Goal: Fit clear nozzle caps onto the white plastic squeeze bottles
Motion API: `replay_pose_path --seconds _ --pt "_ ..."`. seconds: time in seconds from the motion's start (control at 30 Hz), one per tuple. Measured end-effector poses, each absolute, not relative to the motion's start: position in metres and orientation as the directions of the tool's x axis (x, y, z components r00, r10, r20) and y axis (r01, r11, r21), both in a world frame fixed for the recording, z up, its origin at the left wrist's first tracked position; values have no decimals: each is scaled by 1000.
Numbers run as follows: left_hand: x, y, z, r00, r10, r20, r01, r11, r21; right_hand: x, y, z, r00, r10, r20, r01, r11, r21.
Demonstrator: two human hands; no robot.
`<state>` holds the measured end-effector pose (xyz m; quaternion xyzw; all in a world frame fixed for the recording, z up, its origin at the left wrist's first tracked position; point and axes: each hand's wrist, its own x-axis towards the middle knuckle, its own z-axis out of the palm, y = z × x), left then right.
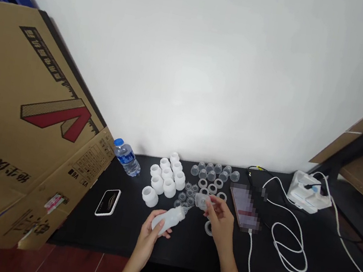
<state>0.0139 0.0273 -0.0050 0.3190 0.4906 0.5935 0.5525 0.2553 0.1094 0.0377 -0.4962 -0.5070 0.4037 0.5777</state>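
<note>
My left hand (152, 234) is wrapped round a white baby bottle (168, 220), tilted so its top points up and right. A clear nipple seems to stick out of that top. Close by, my right hand (221, 220) pinches a clear dome cap (202, 200), its opening apart from the bottle's tip. Just behind the hands lie several small clear nipples (187, 193) and several translucent rings (212, 189). One more ring (208, 227) rests beside my right wrist, partly hidden. Several white bottles (156, 183) stand upright to the left. Farther back are several clear dome caps (211, 175).
A water bottle (127, 158) and a white-edged black device (108, 202) sit left on the black table (81, 226), near a large cardboard box (28, 127). Rightward lie a phone (244, 208), white cables (286, 257) and a power strip (308, 193). A white wall (208, 65) stands behind.
</note>
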Motion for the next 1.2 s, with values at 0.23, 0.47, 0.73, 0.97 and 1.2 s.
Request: replay_pose_path --seconds 0.23,0.47,0.73,0.97,1.2 --pt "13 28 -7 -160 976 -147 -321 89 943 244 91 33 116 991 63 -118 77 -990" --pt "14 27 -3 -163 980 -117 -314 61 948 226 83 20 41 998 39 -132 44 -990" --pt "15 29 -7 -160 985 -57 -285 9 959 223 77 14 -24 997 70 -47 69 -997" --pt "20 25 -3 -174 984 37 -244 -80 966 198 58 -5 -75 996 54 -120 45 -992" --pt "23 21 -10 -197 973 120 -166 -154 974 174 51 -19 39 990 139 -214 144 -966"
